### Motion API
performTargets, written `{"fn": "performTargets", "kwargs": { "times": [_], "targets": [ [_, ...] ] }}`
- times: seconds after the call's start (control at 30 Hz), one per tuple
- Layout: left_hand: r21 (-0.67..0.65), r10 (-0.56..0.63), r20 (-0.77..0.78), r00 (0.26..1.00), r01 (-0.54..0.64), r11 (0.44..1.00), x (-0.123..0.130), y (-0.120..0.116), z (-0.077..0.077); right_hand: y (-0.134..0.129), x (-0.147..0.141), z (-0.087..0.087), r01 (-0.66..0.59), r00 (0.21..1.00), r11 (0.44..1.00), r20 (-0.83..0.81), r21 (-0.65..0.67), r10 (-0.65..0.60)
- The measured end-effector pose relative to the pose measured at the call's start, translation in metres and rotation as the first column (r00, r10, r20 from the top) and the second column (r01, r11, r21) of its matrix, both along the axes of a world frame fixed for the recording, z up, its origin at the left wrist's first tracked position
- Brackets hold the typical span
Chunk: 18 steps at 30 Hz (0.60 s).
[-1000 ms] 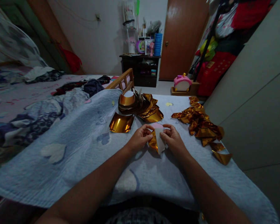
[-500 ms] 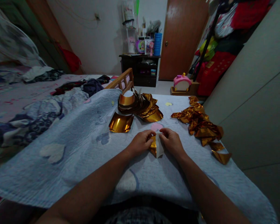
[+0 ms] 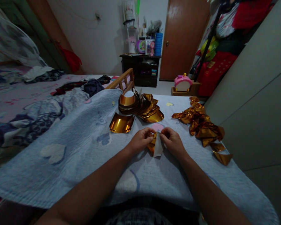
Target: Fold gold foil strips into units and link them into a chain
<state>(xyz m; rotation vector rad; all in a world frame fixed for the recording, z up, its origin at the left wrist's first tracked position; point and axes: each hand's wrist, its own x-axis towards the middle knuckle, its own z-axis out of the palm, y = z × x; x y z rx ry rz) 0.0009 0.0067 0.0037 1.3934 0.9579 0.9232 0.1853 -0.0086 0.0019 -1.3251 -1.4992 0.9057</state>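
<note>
Between my two hands is a sheet of gold foil paper [image 3: 158, 147], gold on its left part and pale on the side facing right. My left hand [image 3: 141, 139] pinches its upper left edge between thumb and fingers. On the other side, my right hand [image 3: 172, 140] grips the upper right edge with thumb and bent fingers. Beyond them lies a fanned stack of gold foil sheets [image 3: 152, 114], with a few curved gold sheets [image 3: 121, 122] in front of it. Folded gold foil pieces [image 3: 204, 128] form a heap to the right.
A light blue cloth [image 3: 84, 156] with heart shapes covers the surface under my hands. To the left is a bed with rumpled clothes [image 3: 93, 87]. A wooden rail [image 3: 121, 79], a dark cabinet [image 3: 140, 70] and a pink toy case [image 3: 183, 83] stand beyond. A pale panel [image 3: 255, 93] borders the right.
The foil sheet has turned slightly between my hands, its lower end shifting left and more of its pale side showing. Both hands remain in nearly the same place.
</note>
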Motion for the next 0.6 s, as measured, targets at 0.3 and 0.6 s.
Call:
{"fn": "performTargets", "kwargs": {
  "times": [0.3, 0.6],
  "targets": [
    [-0.041, -0.070, 0.023, 0.997, 0.071, 0.997, -0.0025, -0.0010, 0.0070, -0.0008, 0.0001, 0.0047, -0.158, 0.986, 0.986, -0.054, -0.060, 0.155],
    [-0.069, -0.047, 0.070, 0.996, 0.052, 0.996, -0.0059, 0.0018, 0.0005, -0.0010, 0.0040, 0.0075, -0.302, 0.953, 0.943, -0.036, -0.140, 0.300]
  ]
}}
